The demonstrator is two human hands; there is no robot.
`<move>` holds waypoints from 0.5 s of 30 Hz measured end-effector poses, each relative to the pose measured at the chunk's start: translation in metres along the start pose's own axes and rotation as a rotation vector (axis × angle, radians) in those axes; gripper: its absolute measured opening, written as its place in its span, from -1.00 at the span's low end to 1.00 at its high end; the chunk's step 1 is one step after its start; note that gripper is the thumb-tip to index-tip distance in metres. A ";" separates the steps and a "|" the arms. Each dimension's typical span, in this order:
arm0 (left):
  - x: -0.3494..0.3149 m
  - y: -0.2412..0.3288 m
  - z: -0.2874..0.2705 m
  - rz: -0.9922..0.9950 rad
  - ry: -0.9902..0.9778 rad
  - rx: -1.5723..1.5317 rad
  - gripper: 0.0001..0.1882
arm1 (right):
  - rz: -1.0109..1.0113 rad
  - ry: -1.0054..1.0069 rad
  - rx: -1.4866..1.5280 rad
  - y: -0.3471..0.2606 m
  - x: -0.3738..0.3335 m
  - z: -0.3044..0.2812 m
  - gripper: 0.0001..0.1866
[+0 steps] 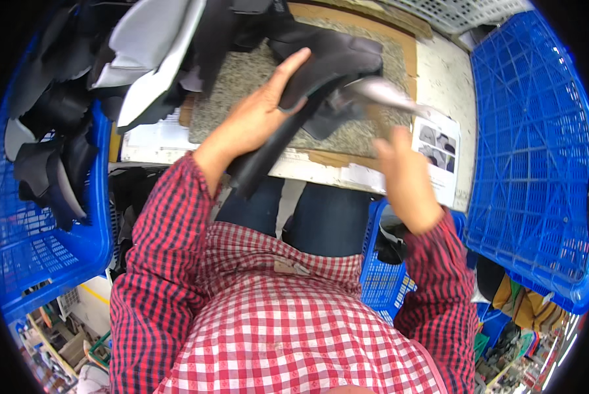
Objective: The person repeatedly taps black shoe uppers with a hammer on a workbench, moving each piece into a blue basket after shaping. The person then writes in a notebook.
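My left hand (255,118) grips a black leather-like shoe upper piece (320,62), forefinger stretched along it and thumb at its lower side. Part of the dark material drapes down past the table's front edge. My right hand (406,177) is closed around the wooden handle of a hammer (386,95), whose shiny metal head is smeared by motion. That head is just right of the piece, over a speckled grey stone slab (366,141). Whether the hammer touches the material cannot be made out.
Black and light grey upper pieces (153,39) are heaped at the left, some over a blue crate (100,223). A blue plastic crate (537,144) stands at the right. A sheet with pictures (444,148) lies by the slab. Another blue basket (381,282) sits below the table.
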State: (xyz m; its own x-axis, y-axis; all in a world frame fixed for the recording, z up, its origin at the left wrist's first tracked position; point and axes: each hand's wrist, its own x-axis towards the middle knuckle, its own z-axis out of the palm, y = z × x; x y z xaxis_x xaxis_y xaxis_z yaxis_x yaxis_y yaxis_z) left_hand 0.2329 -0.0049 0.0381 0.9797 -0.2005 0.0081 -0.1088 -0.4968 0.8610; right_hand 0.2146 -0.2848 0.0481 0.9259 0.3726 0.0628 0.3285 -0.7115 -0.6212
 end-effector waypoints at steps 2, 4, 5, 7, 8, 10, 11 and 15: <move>0.001 0.000 0.002 0.054 -0.004 -0.008 -0.26 | -0.086 -0.104 -0.240 0.006 0.001 -0.001 -0.72; 0.001 0.001 0.003 0.109 0.022 0.022 -0.26 | -0.137 -0.030 -0.224 0.009 0.003 -0.001 -0.72; 0.001 0.001 0.004 0.104 0.017 0.025 -0.26 | -0.107 0.065 -0.200 0.009 0.005 -0.001 -0.74; 0.000 0.001 0.003 0.078 0.015 0.011 -0.27 | -0.029 0.254 -0.096 0.009 0.003 -0.003 -0.76; 0.000 0.000 0.004 0.061 0.008 -0.007 -0.27 | -0.012 0.254 -0.031 0.008 0.002 -0.001 -0.74; 0.001 -0.003 0.004 0.056 0.006 -0.024 -0.27 | -0.015 -0.094 -0.167 0.007 0.002 0.000 -0.70; 0.002 -0.005 0.004 0.122 0.026 0.005 -0.26 | -0.131 -0.199 -0.250 0.005 0.003 0.003 -0.71; 0.003 -0.009 0.005 0.170 0.079 0.028 -0.23 | -0.074 0.105 -0.206 0.004 0.008 -0.004 -0.71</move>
State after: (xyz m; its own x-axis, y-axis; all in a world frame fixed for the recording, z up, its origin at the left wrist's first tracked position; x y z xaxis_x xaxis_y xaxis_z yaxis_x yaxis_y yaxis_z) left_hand 0.2357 -0.0057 0.0278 0.9569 -0.2170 0.1931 -0.2774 -0.4849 0.8294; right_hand 0.2241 -0.2873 0.0492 0.9086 0.3718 0.1901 0.4174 -0.7952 -0.4397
